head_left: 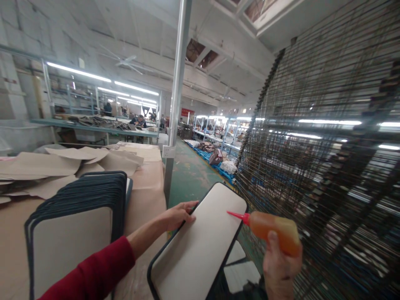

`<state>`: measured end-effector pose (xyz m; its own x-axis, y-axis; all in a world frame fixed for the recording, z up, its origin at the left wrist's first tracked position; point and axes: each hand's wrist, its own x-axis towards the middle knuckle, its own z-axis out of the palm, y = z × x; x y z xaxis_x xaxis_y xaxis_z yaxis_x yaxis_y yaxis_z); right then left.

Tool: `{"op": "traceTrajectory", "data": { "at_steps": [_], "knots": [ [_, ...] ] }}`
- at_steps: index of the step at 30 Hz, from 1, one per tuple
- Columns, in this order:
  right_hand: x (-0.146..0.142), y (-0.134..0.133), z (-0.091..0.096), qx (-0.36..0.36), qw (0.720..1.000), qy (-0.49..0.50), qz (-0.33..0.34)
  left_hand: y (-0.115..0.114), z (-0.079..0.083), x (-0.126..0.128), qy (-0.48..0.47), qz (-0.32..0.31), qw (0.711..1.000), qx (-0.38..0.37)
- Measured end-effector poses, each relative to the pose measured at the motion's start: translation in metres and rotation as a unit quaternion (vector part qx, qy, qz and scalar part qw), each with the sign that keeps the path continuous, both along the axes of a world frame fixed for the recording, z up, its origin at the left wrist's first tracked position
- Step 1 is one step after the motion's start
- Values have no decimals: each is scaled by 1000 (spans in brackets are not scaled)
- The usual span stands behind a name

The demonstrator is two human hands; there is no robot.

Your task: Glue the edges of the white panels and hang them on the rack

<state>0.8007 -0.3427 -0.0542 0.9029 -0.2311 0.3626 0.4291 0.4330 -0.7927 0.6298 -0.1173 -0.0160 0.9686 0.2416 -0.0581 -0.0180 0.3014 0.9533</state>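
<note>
- Pinching pale panel (200,241) at its left long edge w/ L hand (181,214), thumb on face, fingers partly hidden at dark rim; held tilted, just beside bench (145,210); can't tell if lower end is propped
- Curled round amber bottle (273,231) w/ R hand (281,260), thumb on near side; rest of fingers mostly hidden; can't tell squeeze force
- Aiming red nozzle (238,216) over right edge, tip above face nr far end; contact unclear
- Poss. blob or run on pale face if squeezed hard or tipped steeper
- Poss. twist or slip of panel if L grip eases, b/c gripped one side only
- Poss. bottle knock on wire rack (312,183) if swung wide right
- Poss. smears on panel stack (73,246) at left if dripping nozzle passes over
</note>
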Motion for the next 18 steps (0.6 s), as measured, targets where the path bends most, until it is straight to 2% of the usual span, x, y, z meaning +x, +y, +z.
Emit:
{"op": "traceTrajectory", "data": {
  "at_steps": [2, 6, 8, 10, 12, 13, 15, 16, 18],
  "knots": [
    [-9, 0, -10, -22, 1000, 8, 19, 3, -1, 0, -1, 7, 1000, -13],
    [-60, 1, -54, -100, 990, 16, 102, 14, -10, 1, 25, 43, 998, -24],
    [-73, 2, -64, -130, 981, 3, 143, 16, -13, -1, 22, 53, 998, -18],
    [-64, 4, -57, -124, 984, 22, 123, 13, -12, -5, 14, 40, 999, -11],
    [-40, 7, -38, -96, 991, 40, 86, 8, -9, -8, 5, 12, 1000, -10],
    [-26, 8, -29, -60, 996, 24, 58, 5, -8, -9, -2, -3, 1000, -12],
    [-9, 12, -19, -36, 998, 5, 47, 2, -6, -9, -19, -21, 999, -18],
    [-7, 13, -21, -35, 998, -3, 51, 2, -7, -8, -24, -23, 999, -22],
    [-19, 14, -36, -67, 994, -17, 82, 5, -11, -6, -23, -18, 999, -24]
  ]
}}
